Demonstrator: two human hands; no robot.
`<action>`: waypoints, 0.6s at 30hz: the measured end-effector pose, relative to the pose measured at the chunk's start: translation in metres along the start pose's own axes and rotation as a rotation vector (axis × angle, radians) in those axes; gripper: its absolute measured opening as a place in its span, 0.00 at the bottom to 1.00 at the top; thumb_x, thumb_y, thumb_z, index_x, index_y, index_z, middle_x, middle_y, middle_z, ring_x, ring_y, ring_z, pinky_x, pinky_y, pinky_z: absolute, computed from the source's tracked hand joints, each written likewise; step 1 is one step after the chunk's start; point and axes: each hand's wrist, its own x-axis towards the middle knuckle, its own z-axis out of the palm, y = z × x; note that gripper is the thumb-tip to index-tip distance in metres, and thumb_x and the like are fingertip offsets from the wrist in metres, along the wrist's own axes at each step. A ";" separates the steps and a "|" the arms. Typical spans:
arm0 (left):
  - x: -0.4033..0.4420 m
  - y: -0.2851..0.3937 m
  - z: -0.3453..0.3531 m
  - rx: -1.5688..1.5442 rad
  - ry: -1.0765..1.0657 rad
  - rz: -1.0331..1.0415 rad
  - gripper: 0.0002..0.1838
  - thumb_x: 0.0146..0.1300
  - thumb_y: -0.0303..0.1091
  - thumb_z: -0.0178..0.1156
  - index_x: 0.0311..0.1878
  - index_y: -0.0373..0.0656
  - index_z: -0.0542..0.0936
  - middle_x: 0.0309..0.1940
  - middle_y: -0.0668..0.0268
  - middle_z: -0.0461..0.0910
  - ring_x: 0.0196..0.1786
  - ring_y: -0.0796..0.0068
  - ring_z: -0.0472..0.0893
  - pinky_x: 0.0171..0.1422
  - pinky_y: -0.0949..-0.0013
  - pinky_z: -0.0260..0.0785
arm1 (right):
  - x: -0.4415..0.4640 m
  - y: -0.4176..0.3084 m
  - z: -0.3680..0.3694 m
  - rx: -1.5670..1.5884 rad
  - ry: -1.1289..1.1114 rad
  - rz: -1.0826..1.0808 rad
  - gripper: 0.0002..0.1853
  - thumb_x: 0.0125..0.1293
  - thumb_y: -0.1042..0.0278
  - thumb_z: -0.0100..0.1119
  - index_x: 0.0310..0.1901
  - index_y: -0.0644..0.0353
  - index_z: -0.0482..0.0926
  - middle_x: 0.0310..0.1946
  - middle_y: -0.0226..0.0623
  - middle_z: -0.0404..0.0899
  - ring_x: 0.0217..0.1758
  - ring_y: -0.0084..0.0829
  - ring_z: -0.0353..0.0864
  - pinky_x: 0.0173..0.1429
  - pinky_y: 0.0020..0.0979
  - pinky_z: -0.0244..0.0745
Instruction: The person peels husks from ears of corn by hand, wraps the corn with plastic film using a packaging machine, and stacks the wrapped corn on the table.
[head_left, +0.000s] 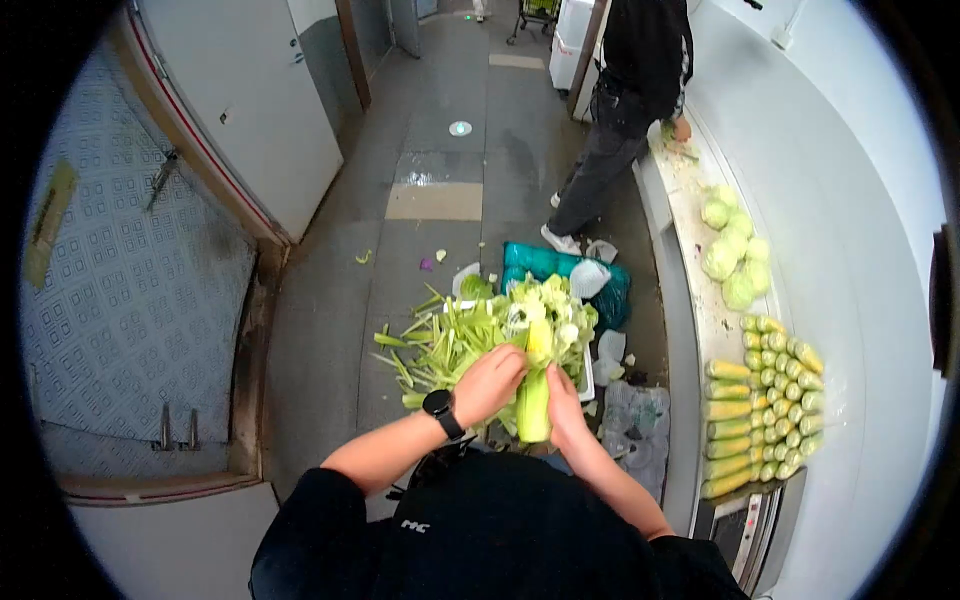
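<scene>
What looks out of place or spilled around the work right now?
A small purple piece and a curled green scrap lie loose on the floor, apart from the heap of green trimmings; the purple looks odd among all that green. The ear of corn being handled shows no clear damage.

The black shirt had small white letters. They looked like "HC" or "MC", but the first letter was hard to tell. The round floor spot had a pale mark, too small to read. Red marks on the low panel were too tiny to read.
</scene>
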 end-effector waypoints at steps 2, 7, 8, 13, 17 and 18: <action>0.014 0.002 -0.015 0.005 0.014 -0.108 0.11 0.62 0.27 0.62 0.45 0.36 0.73 0.38 0.54 0.75 0.42 0.51 0.78 0.45 0.56 0.73 | 0.019 0.007 -0.005 -0.026 -0.045 0.025 0.25 0.79 0.47 0.45 0.63 0.61 0.70 0.49 0.39 0.79 0.48 0.29 0.80 0.49 0.33 0.79; 0.031 -0.019 -0.036 0.087 -0.193 -0.203 0.13 0.59 0.30 0.65 0.46 0.41 0.76 0.40 0.56 0.76 0.45 0.50 0.80 0.45 0.54 0.74 | 0.041 0.011 0.000 0.184 -0.291 0.203 0.30 0.78 0.38 0.38 0.62 0.57 0.72 0.47 0.37 0.81 0.47 0.32 0.82 0.49 0.39 0.82; 0.032 -0.024 -0.036 0.098 -0.184 -0.209 0.13 0.59 0.30 0.65 0.46 0.41 0.76 0.40 0.56 0.76 0.45 0.50 0.80 0.45 0.54 0.74 | 0.046 0.008 0.004 0.177 -0.305 0.206 0.30 0.78 0.38 0.38 0.62 0.57 0.72 0.47 0.37 0.81 0.47 0.32 0.82 0.49 0.39 0.82; 0.027 -0.044 -0.025 0.212 -0.225 -0.128 0.07 0.57 0.28 0.63 0.37 0.42 0.75 0.35 0.59 0.75 0.38 0.51 0.80 0.39 0.53 0.74 | 0.077 0.013 0.012 0.215 -0.410 0.351 0.28 0.77 0.37 0.42 0.58 0.55 0.76 0.45 0.36 0.83 0.45 0.34 0.84 0.48 0.40 0.82; 0.030 -0.037 -0.026 0.195 -0.174 -0.131 0.06 0.57 0.28 0.62 0.35 0.42 0.74 0.34 0.59 0.74 0.36 0.51 0.80 0.37 0.53 0.73 | 0.080 0.007 0.019 0.322 -0.388 0.335 0.30 0.76 0.36 0.43 0.60 0.54 0.76 0.48 0.35 0.84 0.48 0.33 0.84 0.50 0.39 0.82; 0.032 -0.035 -0.026 0.162 -0.123 -0.160 0.06 0.58 0.28 0.61 0.36 0.43 0.74 0.34 0.59 0.74 0.36 0.51 0.79 0.37 0.53 0.73 | 0.071 -0.009 0.025 0.419 -0.385 0.367 0.29 0.76 0.36 0.43 0.60 0.54 0.76 0.48 0.34 0.84 0.48 0.32 0.84 0.50 0.38 0.82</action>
